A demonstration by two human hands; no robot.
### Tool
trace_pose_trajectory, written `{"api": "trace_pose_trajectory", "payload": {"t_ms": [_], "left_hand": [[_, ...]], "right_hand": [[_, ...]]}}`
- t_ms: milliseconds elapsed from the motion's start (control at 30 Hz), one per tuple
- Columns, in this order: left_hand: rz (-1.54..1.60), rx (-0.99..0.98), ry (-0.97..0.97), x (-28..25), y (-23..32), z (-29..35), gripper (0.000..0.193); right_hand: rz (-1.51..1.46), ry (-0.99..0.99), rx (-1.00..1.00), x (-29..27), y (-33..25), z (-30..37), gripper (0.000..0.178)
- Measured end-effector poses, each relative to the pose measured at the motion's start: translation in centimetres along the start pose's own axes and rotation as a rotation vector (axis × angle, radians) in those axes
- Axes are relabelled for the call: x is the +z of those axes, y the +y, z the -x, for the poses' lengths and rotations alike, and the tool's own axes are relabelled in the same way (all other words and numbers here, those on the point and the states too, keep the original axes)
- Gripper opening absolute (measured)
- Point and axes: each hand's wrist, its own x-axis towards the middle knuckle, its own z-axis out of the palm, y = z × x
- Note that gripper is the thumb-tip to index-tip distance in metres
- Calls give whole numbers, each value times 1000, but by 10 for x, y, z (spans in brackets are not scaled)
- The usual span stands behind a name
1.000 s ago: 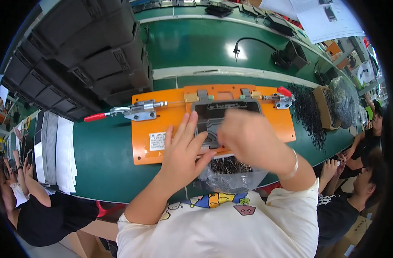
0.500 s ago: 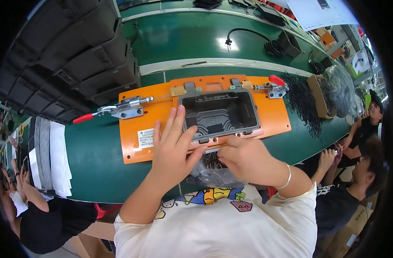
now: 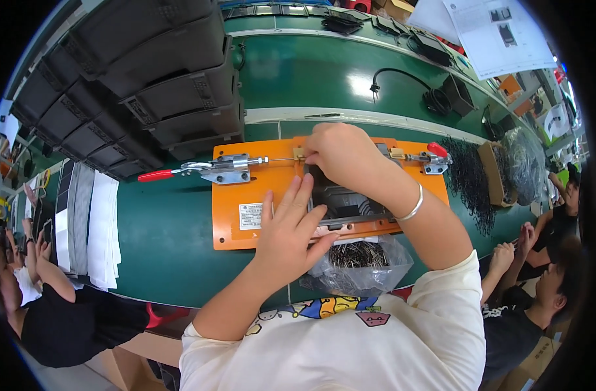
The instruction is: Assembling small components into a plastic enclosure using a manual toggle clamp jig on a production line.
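Observation:
A dark grey box housing [image 3: 347, 210] lies in an orange fixture plate [image 3: 233, 226] on the green bench. My left hand [image 3: 286, 228] rests open, fingers spread, on the plate and the housing's near left corner. Reaching across the housing, my right hand [image 3: 345, 155] is pinched at its far left corner, beside a small brass-coloured block [image 3: 298, 154]. Whatever sits between those fingertips is hidden. A clear plastic bag [image 3: 396, 260] holding many small dark metal pins [image 3: 358, 255] lies close to my body. Red-handled toggle clamps stand left [image 3: 226, 169] and right [image 3: 435, 160] on the plate.
Stacked black crates [image 3: 180, 98] stand at the left, with white sheets [image 3: 104, 228] below them. On the right are a pile of thin black cords [image 3: 474, 189], a cardboard box [image 3: 493, 173] and a plastic bag [image 3: 525, 163]. Co-workers [image 3: 539, 293] sit on both sides.
My right hand has moved from the bag of pins up to the housing's far left corner. The left hand keeps its place on the housing's edge. The whole view has shifted slightly.

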Motion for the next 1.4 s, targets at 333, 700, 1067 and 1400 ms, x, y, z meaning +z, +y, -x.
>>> {"api": "trace_pose_trajectory", "payload": {"t_ms": [333,700,1067,1400], "left_hand": [[97,-36,53,-4,-1,-3,33],[165,-231,338,-13,-23,-4,13],[96,-223,312,-10,-28,-3,14],[98,-217,273,-9,-30,-4,15]], "right_hand": [[-302,54,-21,-4,-7,-8,15],[-118,-257,-148,-12,-5,-24,8],[-229,-579,-189,-19,0,-56,11],[-204,-178,-284,-37,1,-18,8]]}}
